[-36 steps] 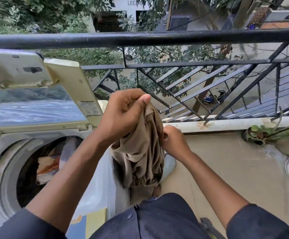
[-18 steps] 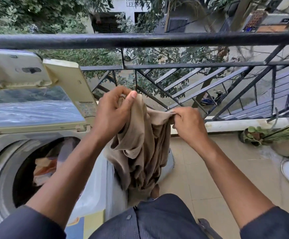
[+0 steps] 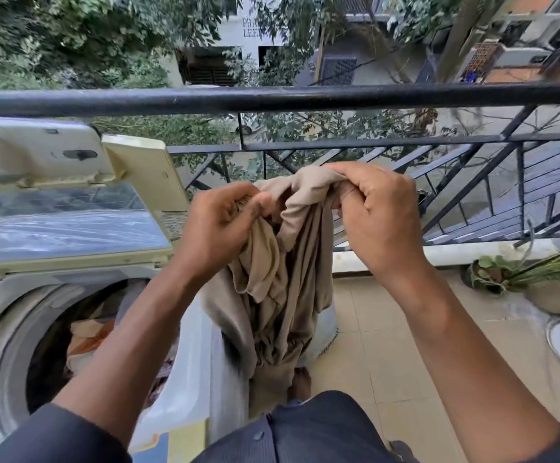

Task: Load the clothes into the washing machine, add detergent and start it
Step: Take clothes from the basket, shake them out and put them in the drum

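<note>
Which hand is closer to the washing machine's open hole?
Left. The left hand holds the beige garment just above and right of the washing machine drum opening; the right hand holds it farther right, by the railing.

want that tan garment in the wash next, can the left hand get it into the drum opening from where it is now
Probably yes. The left hand grips the tan garment just above and right of the drum opening, whose lid stands raised. Nothing lies between, though the right hand also holds the cloth.
</note>
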A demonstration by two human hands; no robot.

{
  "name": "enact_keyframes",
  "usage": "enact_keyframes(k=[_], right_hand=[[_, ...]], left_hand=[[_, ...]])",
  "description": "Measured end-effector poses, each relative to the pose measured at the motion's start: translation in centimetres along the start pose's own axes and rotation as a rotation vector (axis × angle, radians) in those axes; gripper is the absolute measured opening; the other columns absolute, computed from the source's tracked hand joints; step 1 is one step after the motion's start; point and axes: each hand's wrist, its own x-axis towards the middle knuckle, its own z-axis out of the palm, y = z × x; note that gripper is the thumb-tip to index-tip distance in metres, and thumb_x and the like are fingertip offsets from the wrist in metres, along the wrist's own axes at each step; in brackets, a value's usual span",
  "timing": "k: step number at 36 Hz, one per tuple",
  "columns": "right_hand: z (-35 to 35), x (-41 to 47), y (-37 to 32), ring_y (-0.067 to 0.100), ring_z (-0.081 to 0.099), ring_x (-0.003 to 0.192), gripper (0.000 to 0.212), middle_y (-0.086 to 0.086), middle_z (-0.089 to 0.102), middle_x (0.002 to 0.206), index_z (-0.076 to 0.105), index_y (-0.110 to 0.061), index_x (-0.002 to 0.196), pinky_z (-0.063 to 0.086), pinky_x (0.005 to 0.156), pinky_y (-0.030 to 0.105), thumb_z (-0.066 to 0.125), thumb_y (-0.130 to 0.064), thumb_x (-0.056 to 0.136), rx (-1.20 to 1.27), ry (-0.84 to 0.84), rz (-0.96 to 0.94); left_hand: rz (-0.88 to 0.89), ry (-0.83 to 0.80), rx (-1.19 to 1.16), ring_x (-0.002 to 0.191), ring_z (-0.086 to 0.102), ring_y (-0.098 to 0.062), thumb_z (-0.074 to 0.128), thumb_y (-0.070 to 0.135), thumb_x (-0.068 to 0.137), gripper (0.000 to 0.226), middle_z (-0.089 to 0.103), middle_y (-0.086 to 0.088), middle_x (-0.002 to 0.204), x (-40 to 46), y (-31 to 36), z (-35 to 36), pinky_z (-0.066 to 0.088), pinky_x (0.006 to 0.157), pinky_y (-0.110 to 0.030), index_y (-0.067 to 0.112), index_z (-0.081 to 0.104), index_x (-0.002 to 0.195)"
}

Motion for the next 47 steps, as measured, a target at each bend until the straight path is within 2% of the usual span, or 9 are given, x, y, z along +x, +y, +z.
enact_keyframes(k=[7,12,14,16,21,25,29,36,47], right_hand=[[1.6,-2.7,3.3,0.021,0.060,0.079,0.016,-0.009,0.062,0.080,0.075,-0.014,0.098,0.047,0.067,0.038,0.059,-0.017,0.099,0.036,-0.217,0.180],[1.9,-2.7,3.5,0.011,0.047,0.073,0.034,-0.001,0.051,0.073,0.065,-0.006,0.084,0.037,0.066,0.038,0.053,-0.035,0.097,0.271,-0.329,0.332],[1.5,-2.4,2.7,0.004,0.047,0.067,0.030,-0.010,0.055,0.069,0.067,-0.014,0.080,0.037,0.065,0.031,0.055,-0.029,0.103,0.436,-0.383,0.351],[1.6,-2.1,2.4,-0.001,0.053,0.069,0.031,-0.017,0.062,0.070,0.070,-0.023,0.080,0.043,0.067,0.029,0.054,-0.026,0.106,0.487,-0.424,0.322],[2.3,-1.9,4.2,0.015,0.044,0.065,0.047,0.001,0.047,0.068,0.056,-0.008,0.078,0.042,0.063,0.050,0.050,-0.049,0.099,0.357,-0.342,0.308],[2.9,-3.1,5.3,0.006,0.060,0.074,0.008,-0.015,0.061,0.076,0.062,-0.028,0.095,0.050,0.068,0.034,0.061,-0.034,0.101,0.267,-0.173,0.296],[4.9,-6.1,6.3,0.014,0.063,0.092,0.027,-0.006,0.063,0.097,0.057,-0.026,0.115,0.054,0.076,0.036,0.069,-0.035,0.093,0.140,-0.150,0.316],[8.9,-11.8,8.0,0.037,0.067,0.089,0.049,0.010,0.068,0.088,0.059,-0.016,0.083,0.049,0.061,0.038,0.038,-0.060,0.077,-0.200,-0.628,0.471],[4.8,-6.0,8.2,0.039,0.062,0.076,0.019,0.013,0.062,0.074,0.054,-0.012,0.070,0.047,0.059,0.041,0.050,-0.016,0.089,-0.333,-0.524,0.367]], left_hand=[[0.006,0.047,0.001,0.058,0.053,-0.008,0.071,0.032,0.099,0.028,0.061,0.005,0.064,0.7,0.6,-1.1,0.041,0.055,-0.032,0.021,0.064,0.074],[-0.037,-0.182,0.238,0.079,0.065,-0.013,0.085,0.071,0.066,0.060,0.071,0.009,0.091,-0.5,-0.2,-0.2,0.054,0.068,-0.037,0.033,0.059,0.103],[0.013,-0.313,0.274,0.102,0.068,-0.010,0.083,0.071,0.069,0.069,0.072,0.014,0.116,-0.8,-0.1,0.6,0.055,0.084,-0.035,0.035,0.060,0.123],[0.089,-0.343,0.329,0.096,0.069,-0.015,0.078,0.061,0.083,0.049,0.072,0.013,0.101,-0.8,-0.1,1.7,0.052,0.076,-0.034,0.029,0.069,0.118],[0.069,-0.170,0.251,0.056,0.044,-0.009,0.067,0.033,0.101,0.032,0.044,0.010,0.056,0.3,0.1,1.8,0.030,0.055,-0.030,0.024,0.056,0.072],[0.070,-0.059,0.158,0.059,0.054,-0.024,0.065,0.034,0.102,0.035,0.054,-0.003,0.060,1.1,0.9,0.6,0.043,0.056,-0.040,0.012,0.065,0.075],[0.093,0.042,0.068,0.057,0.044,-0.014,0.066,0.030,0.102,0.035,0.047,-0.002,0.059,1.8,2.3,-0.2,0.034,0.054,-0.035,0.009,0.065,0.073],[0.158,0.063,-0.001,0.061,0.050,-0.028,0.066,0.029,0.102,0.037,0.054,-0.018,0.064,2.6,4.6,-1.5,0.039,0.058,-0.038,0.002,0.067,0.076],[-0.074,-0.021,0.094,0.069,0.060,-0.010,0.073,0.049,0.093,0.021,0.069,0.005,0.080,0.4,-0.3,0.0,0.051,0.064,-0.038,0.030,0.069,0.100]])
